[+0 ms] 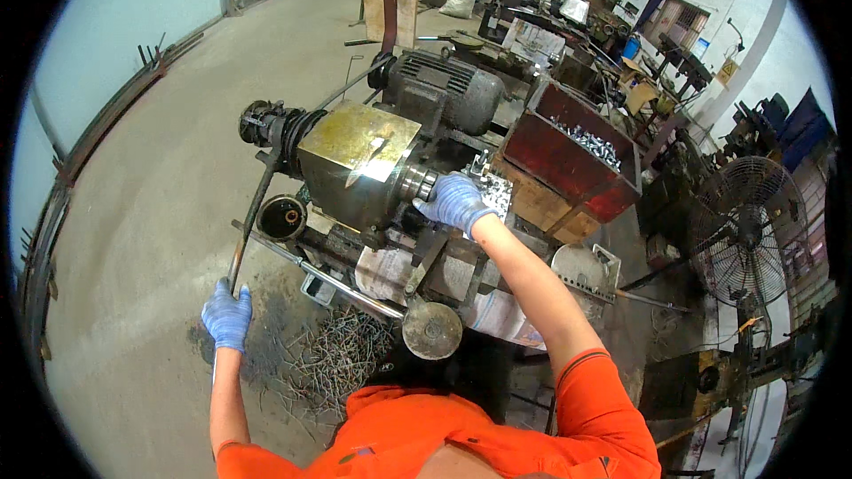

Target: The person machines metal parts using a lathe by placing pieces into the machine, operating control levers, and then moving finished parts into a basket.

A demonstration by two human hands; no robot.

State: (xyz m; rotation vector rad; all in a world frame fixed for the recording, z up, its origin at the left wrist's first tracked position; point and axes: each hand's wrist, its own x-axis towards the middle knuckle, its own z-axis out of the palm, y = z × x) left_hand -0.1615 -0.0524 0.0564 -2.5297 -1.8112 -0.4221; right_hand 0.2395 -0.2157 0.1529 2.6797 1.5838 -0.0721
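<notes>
My left hand (228, 315), in a blue-grey work glove, is wrapped round the lower end of a long metal lever (253, 215) on the machine's left side. My right hand (457, 202), gloved alike, is at the round steel spindle nose (417, 184), its fingers bent together against the front. What those fingers hold, if anything, is hidden by the glove. The spindle comes out of a boxy headstock (359, 137) with an oily yellowish top. Just beyond my right hand lie small shiny metal parts (497, 191) on a flat surface.
A dark electric motor (448, 89) sits behind the headstock. To the right, a red metal bin (564, 160) holds many small metal pieces (590, 144). A round metal disc (432, 330) and a chrome bar (346, 288) are near my body. Metal scraps (333, 359) cover the floor; a caged fan (750, 226) stands right.
</notes>
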